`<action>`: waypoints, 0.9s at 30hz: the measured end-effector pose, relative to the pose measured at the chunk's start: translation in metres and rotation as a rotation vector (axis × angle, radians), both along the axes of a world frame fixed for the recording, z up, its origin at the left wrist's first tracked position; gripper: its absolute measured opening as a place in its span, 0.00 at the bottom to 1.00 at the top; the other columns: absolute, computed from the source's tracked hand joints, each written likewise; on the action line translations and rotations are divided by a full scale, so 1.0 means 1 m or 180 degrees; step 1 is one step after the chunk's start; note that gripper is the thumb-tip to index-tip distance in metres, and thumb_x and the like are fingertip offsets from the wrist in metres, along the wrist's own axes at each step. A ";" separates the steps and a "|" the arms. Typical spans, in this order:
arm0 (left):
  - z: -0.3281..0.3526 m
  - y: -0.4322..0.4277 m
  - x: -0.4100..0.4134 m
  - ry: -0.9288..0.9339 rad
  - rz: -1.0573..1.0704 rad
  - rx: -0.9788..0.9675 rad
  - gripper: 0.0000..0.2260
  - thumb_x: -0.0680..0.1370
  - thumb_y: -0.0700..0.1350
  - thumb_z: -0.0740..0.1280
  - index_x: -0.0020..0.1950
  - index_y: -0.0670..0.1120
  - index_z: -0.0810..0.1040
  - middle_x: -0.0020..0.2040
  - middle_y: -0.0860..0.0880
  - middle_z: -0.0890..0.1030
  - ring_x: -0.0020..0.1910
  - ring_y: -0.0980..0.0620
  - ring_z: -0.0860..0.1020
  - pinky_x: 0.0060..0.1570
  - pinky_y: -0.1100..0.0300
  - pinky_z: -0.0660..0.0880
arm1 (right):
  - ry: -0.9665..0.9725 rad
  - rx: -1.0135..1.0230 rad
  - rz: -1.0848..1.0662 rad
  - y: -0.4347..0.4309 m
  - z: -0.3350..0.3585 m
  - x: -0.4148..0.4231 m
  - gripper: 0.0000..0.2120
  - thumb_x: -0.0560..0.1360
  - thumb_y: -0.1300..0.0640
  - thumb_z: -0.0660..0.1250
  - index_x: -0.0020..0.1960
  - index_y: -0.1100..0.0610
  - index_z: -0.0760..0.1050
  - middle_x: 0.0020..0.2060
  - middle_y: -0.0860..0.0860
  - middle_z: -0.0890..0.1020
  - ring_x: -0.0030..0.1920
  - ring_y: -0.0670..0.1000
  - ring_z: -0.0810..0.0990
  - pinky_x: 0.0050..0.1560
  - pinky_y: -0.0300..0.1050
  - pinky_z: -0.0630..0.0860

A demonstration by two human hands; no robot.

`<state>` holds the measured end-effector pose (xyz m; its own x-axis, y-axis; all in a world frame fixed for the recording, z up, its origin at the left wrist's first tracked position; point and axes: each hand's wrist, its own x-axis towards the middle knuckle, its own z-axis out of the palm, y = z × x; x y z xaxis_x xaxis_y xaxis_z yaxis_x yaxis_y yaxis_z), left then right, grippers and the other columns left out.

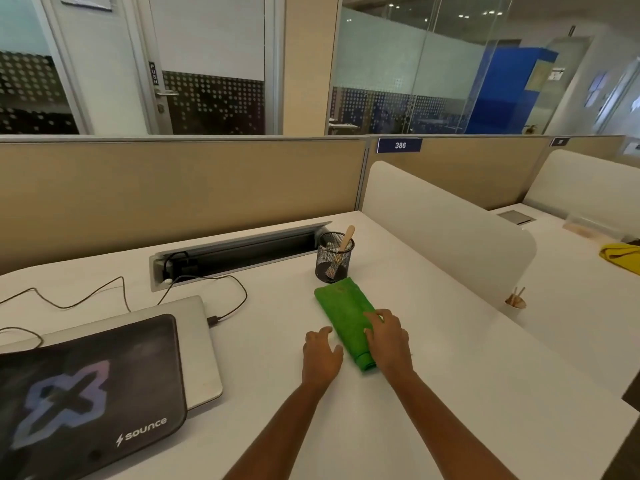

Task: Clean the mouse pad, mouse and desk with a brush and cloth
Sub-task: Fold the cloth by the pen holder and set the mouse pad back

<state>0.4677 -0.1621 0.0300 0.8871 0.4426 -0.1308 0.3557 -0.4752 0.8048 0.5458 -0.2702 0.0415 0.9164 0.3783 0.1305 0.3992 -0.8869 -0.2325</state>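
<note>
Cloth (341, 306), green and folded, lies on the desk (270, 327) just before the mesh cup (334, 258) holding the brush (343, 245); right hand (388, 337) rests flat on it, left hand (322, 353) lies open beside it, gripping nothing, so probably pinch all folds together before lifting.

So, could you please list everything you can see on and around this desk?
cloth: one, green, folded on the desk
mesh cup: one, black, behind the cloth
brush: one, wooden handle, standing in the mesh cup
mouse pad: one, black with logo, lying on the laptop
laptop: one, silver, closed, on the left
cable: one, black, plugged into the laptop
desk: one, white
other cloth: one, yellow, neighbouring desk
left hand: on the desk, left of the cloth
right hand: resting on the cloth
</note>
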 end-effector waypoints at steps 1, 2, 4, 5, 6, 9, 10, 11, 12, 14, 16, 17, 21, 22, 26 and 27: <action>0.000 -0.001 -0.006 0.0005 0.0011 0.0027 0.21 0.80 0.42 0.60 0.72 0.44 0.64 0.67 0.41 0.66 0.65 0.44 0.70 0.66 0.57 0.64 | -0.0058 0.0036 0.0048 0.001 -0.001 -0.008 0.19 0.80 0.57 0.54 0.71 0.54 0.63 0.70 0.53 0.65 0.68 0.53 0.65 0.66 0.46 0.64; 0.000 -0.002 -0.012 -0.0001 0.0021 0.0051 0.20 0.80 0.42 0.60 0.72 0.44 0.64 0.67 0.41 0.66 0.65 0.44 0.69 0.66 0.58 0.64 | -0.0095 0.0075 0.0109 0.001 -0.003 -0.016 0.19 0.80 0.57 0.54 0.71 0.54 0.63 0.70 0.53 0.65 0.69 0.52 0.65 0.67 0.45 0.63; -0.001 -0.005 -0.023 -0.0025 0.0056 0.0072 0.19 0.80 0.42 0.60 0.71 0.45 0.65 0.66 0.41 0.67 0.65 0.44 0.69 0.65 0.58 0.64 | -0.0131 0.0178 0.0265 0.002 -0.007 -0.033 0.19 0.80 0.57 0.53 0.71 0.54 0.63 0.71 0.53 0.65 0.70 0.50 0.64 0.69 0.43 0.61; -0.001 -0.006 -0.029 -0.0040 0.0071 0.0087 0.19 0.80 0.42 0.60 0.71 0.45 0.65 0.66 0.42 0.67 0.65 0.45 0.69 0.65 0.58 0.64 | -0.0139 0.0243 0.0349 0.003 -0.010 -0.041 0.19 0.80 0.57 0.53 0.71 0.54 0.64 0.70 0.53 0.66 0.71 0.49 0.64 0.69 0.42 0.61; -0.001 -0.007 -0.035 -0.0056 0.0077 0.0109 0.19 0.80 0.42 0.60 0.71 0.45 0.66 0.66 0.42 0.68 0.66 0.45 0.69 0.65 0.59 0.63 | -0.0142 0.0316 0.0428 0.003 -0.012 -0.050 0.19 0.80 0.57 0.53 0.71 0.54 0.64 0.70 0.53 0.66 0.71 0.49 0.63 0.69 0.41 0.60; -0.002 -0.011 -0.053 -0.0094 0.0090 0.0184 0.18 0.80 0.43 0.60 0.70 0.46 0.66 0.66 0.43 0.68 0.66 0.46 0.68 0.65 0.58 0.63 | -0.0119 0.0566 0.0653 0.005 -0.016 -0.074 0.19 0.80 0.57 0.55 0.70 0.54 0.65 0.70 0.53 0.66 0.71 0.48 0.63 0.69 0.38 0.60; -0.002 -0.012 -0.060 -0.0102 0.0114 0.0203 0.18 0.80 0.43 0.60 0.70 0.46 0.66 0.67 0.44 0.68 0.67 0.47 0.67 0.66 0.58 0.63 | -0.0110 0.0632 0.0726 0.005 -0.016 -0.082 0.18 0.80 0.57 0.55 0.70 0.54 0.66 0.69 0.52 0.66 0.70 0.48 0.63 0.69 0.37 0.60; -0.003 -0.012 -0.067 -0.0106 0.0144 0.0218 0.18 0.80 0.43 0.60 0.70 0.46 0.66 0.67 0.44 0.68 0.67 0.47 0.67 0.66 0.59 0.63 | -0.0099 0.0684 0.0790 0.005 -0.017 -0.089 0.18 0.80 0.57 0.55 0.70 0.53 0.66 0.69 0.52 0.66 0.70 0.48 0.63 0.68 0.35 0.59; -0.003 -0.011 -0.075 -0.0109 0.0178 0.0233 0.18 0.80 0.43 0.59 0.70 0.46 0.66 0.67 0.45 0.69 0.67 0.48 0.67 0.65 0.60 0.63 | -0.0080 0.0730 0.0850 0.006 -0.017 -0.095 0.18 0.80 0.57 0.55 0.69 0.53 0.66 0.69 0.51 0.66 0.70 0.47 0.63 0.68 0.34 0.59; -0.004 -0.010 -0.091 -0.0109 0.0248 0.0278 0.17 0.80 0.43 0.59 0.70 0.45 0.66 0.67 0.45 0.69 0.68 0.49 0.66 0.65 0.61 0.62 | -0.0028 0.0802 0.0963 0.006 -0.016 -0.107 0.18 0.80 0.57 0.56 0.69 0.52 0.66 0.69 0.50 0.66 0.70 0.47 0.62 0.67 0.34 0.59; -0.005 -0.009 -0.109 -0.0123 0.0333 0.0283 0.16 0.80 0.43 0.59 0.69 0.45 0.67 0.68 0.46 0.69 0.68 0.50 0.66 0.66 0.61 0.61 | 0.0020 0.0828 0.1067 0.007 -0.014 -0.120 0.18 0.80 0.57 0.55 0.69 0.52 0.65 0.68 0.50 0.66 0.70 0.47 0.62 0.66 0.33 0.60; -0.005 -0.009 -0.119 -0.0142 0.0376 0.0256 0.16 0.80 0.43 0.59 0.69 0.45 0.67 0.67 0.46 0.69 0.68 0.50 0.66 0.66 0.62 0.61 | 0.0032 0.0835 0.1117 0.007 -0.012 -0.127 0.18 0.80 0.57 0.55 0.69 0.52 0.65 0.68 0.49 0.66 0.69 0.47 0.62 0.66 0.33 0.60; -0.004 -0.011 -0.160 -0.0225 0.0626 0.0173 0.15 0.81 0.43 0.59 0.68 0.46 0.69 0.67 0.46 0.70 0.67 0.50 0.69 0.65 0.63 0.63 | 0.0204 0.1017 0.1293 0.011 -0.008 -0.156 0.18 0.79 0.59 0.57 0.68 0.52 0.66 0.65 0.49 0.70 0.66 0.47 0.66 0.61 0.33 0.64; -0.003 -0.010 -0.170 -0.0247 0.0695 0.0199 0.15 0.81 0.43 0.59 0.67 0.46 0.69 0.67 0.47 0.70 0.66 0.50 0.69 0.65 0.64 0.63 | 0.0264 0.1045 0.1342 0.012 -0.007 -0.164 0.18 0.78 0.59 0.58 0.68 0.52 0.67 0.65 0.49 0.70 0.65 0.48 0.67 0.61 0.33 0.64; 0.004 0.003 -0.209 -0.0334 0.1091 0.0304 0.15 0.81 0.44 0.59 0.68 0.47 0.69 0.68 0.48 0.71 0.66 0.52 0.69 0.64 0.65 0.62 | 0.0406 0.1051 0.1595 0.023 -0.001 -0.191 0.18 0.78 0.60 0.58 0.67 0.54 0.68 0.64 0.51 0.72 0.65 0.49 0.69 0.63 0.34 0.62; 0.007 0.009 -0.218 -0.0354 0.1209 0.0324 0.15 0.81 0.44 0.59 0.68 0.47 0.69 0.68 0.48 0.71 0.67 0.52 0.69 0.66 0.64 0.63 | 0.0435 0.1062 0.1625 0.028 0.001 -0.198 0.18 0.78 0.60 0.58 0.67 0.54 0.68 0.64 0.51 0.72 0.65 0.49 0.69 0.64 0.34 0.62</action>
<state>0.2492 -0.1533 0.0367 0.6643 0.7473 0.0182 0.4347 -0.4060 0.8039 0.3481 -0.2423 0.0425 0.6475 0.7321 0.2117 0.7007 -0.4627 -0.5431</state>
